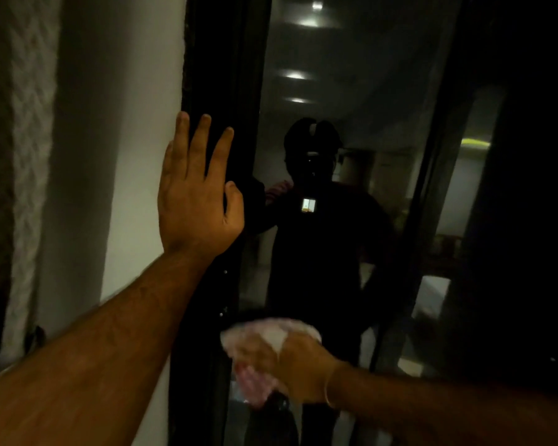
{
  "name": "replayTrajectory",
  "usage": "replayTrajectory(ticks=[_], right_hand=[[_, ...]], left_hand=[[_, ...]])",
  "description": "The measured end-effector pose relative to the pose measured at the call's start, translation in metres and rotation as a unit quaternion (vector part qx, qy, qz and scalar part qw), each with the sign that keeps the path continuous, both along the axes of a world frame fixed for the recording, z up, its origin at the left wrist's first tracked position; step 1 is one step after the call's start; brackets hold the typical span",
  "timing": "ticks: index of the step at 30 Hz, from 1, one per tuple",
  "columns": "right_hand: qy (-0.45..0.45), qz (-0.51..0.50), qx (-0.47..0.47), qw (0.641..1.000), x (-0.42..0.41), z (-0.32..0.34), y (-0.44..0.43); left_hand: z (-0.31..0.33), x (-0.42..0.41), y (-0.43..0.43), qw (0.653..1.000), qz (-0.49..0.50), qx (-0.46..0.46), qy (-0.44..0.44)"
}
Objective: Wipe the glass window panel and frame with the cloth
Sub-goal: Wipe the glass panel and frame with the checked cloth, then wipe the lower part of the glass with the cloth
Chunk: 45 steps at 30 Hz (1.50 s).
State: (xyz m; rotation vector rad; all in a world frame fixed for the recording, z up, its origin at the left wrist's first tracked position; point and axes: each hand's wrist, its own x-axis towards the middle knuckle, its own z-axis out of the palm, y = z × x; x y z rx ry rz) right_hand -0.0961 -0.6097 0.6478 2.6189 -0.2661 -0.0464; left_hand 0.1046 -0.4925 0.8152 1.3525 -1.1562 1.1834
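The glass window panel (pixel 351 91) stands upright in front of me, its long axis running top to bottom, tall and narrow between dark uprights. The frame (pixel 219 75) on its left edge is a black vertical member, also running top to bottom, and it butts against the white wall (pixel 126 123) on its outer side. My left hand (pixel 197 194) is open and flat, fingers spread and pointing upward, the palm resting across the joint where the wall meets the frame. My right hand (pixel 300 365) is closed around the cloth (pixel 264 346), a pale pinkish bundle, held at the lower part of the panel just beside the frame's inner edge; the hand and cloth are blurred, so I cannot tell whether the cloth is actually touching the glass. A thin bangle (pixel 329 384) sits on my right wrist. Above the cloth the glass is unobstructed up to the top of view, and to the right it runs clear to a second dark upright (pixel 432 188). The glass shows a dim reflection of a person (pixel 316 239) and of ceiling lights (pixel 306 23). At far left a textured curtain (pixel 29 156) hangs beside the wall. No containers are in view.
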Motion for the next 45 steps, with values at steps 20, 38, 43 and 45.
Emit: replayTrajectory(ticks=[20, 38, 43, 45], right_hand=[[-0.406, -0.075, -0.269, 0.87, 0.004, 0.305, 0.005], [-0.37, -0.434, 0.767, 0.294, -0.055, -0.263, 0.217], [-0.281, -0.544, 0.761, 0.214, -0.043, -0.454, 0.303], [-0.249, -0.565, 0.76, 0.203, -0.028, -0.506, 0.325]], left_hand=[[0.001, 0.002, 0.003, 0.999, 0.005, 0.054, 0.001], [-0.517, -0.049, 0.269, 0.775, -0.052, 0.566, 0.276], [-0.643, -0.074, 0.366, 0.676, -0.025, 0.644, 0.357], [-0.673, -0.077, 0.397, 0.644, -0.013, 0.674, 0.362]])
